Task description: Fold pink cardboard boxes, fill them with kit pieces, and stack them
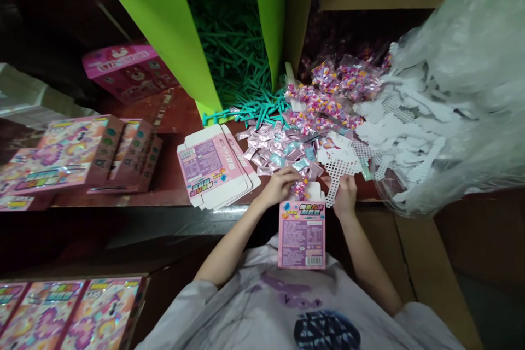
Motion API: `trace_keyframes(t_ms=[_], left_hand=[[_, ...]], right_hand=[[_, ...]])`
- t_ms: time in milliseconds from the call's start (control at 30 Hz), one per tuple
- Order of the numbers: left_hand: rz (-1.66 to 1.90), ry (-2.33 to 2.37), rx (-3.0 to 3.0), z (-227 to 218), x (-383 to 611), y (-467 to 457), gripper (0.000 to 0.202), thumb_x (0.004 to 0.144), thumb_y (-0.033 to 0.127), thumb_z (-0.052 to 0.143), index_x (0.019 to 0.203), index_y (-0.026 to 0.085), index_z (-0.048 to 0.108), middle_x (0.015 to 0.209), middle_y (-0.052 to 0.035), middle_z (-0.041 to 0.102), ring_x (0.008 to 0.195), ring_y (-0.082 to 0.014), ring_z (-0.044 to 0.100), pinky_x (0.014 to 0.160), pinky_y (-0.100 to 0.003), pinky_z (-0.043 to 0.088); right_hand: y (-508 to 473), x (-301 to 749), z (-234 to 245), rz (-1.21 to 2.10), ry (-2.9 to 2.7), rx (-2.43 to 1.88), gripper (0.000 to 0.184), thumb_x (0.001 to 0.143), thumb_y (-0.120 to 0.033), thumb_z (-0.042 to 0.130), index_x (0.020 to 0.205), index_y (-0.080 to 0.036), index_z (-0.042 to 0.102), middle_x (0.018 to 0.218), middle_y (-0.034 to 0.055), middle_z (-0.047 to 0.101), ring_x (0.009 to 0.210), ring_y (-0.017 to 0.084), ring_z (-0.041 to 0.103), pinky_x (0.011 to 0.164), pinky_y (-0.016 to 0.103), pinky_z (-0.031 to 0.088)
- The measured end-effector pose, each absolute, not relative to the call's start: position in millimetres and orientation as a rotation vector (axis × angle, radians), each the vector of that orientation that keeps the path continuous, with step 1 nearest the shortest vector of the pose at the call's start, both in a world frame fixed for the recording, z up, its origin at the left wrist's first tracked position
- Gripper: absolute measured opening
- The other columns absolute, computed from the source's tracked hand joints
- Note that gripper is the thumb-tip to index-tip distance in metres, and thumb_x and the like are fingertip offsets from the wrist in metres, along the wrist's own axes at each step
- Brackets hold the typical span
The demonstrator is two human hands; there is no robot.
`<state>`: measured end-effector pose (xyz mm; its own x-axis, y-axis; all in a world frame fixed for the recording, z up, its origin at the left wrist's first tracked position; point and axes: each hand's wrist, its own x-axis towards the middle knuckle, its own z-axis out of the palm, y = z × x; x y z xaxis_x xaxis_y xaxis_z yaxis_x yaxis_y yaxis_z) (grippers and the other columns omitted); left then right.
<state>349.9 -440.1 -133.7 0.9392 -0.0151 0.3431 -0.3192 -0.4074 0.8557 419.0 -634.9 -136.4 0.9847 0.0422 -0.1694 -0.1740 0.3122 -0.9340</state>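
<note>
A pink and purple printed box [302, 235] leans against my shirt with its top flaps up. Just above its top, my left hand [281, 186] is closed on a small clear bag of colourful beads [301, 190]. My right hand [345, 196] is at the box's right side, closed on a white perforated plastic piece [339, 172]; its fingertips are partly hidden behind that piece. Pink and blue sachets [279, 147] lie heaped just beyond my hands. A stack of flat pink cartons [217, 169] rests left of my left hand.
Teal plastic sticks [246, 106] spill from a bright green bin [164, 27]. More bead bags [324, 98] are piled to its right. A big clear bag [459, 98] of white pieces fills the right side. Filled boxes [74, 150] stand at left, others [57, 311] lower left.
</note>
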Motion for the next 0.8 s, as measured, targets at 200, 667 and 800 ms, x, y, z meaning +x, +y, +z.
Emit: trace_keyframes(t_ms=[200, 667, 800], left_hand=[[-0.084, -0.489, 2.041, -119, 337, -446, 0.038, 0.075, 0.001, 0.045, 0.094, 0.022, 0.071, 0.095, -0.0052, 0.072, 0.09, -0.0173, 0.065, 0.089, -0.036, 0.045], [0.106, -0.046, 2.284, -128, 305, -427, 0.021, 0.066, 0.022, 0.044, 0.076, 0.019, 0.063, 0.07, -0.001, 0.063, 0.074, -0.0189, 0.059, 0.105, -0.046, 0.022], [0.103, -0.033, 2.287, -128, 303, -429, 0.034, 0.085, 0.025, 0.035, 0.069, 0.02, 0.064, 0.076, 0.0001, 0.068, 0.084, -0.0177, 0.059, 0.108, -0.047, 0.016]], right_hand=[[-620, 425, -117, -0.027, 0.075, -1.197, 0.04, 0.074, -0.038, 0.067, 0.109, -0.025, 0.051, 0.095, 0.0009, 0.064, 0.081, 0.014, 0.063, 0.083, 0.036, 0.053], [-606, 414, -127, 0.126, -0.065, -1.318, 0.037, 0.073, -0.04, 0.07, 0.101, -0.02, 0.056, 0.095, 0.0042, 0.07, 0.091, 0.018, 0.065, 0.091, 0.035, 0.048], [-600, 409, -127, 0.249, -0.169, -1.395, 0.036, 0.07, -0.038, 0.073, 0.097, -0.02, 0.059, 0.09, 0.0042, 0.07, 0.086, 0.019, 0.066, 0.082, 0.034, 0.051]])
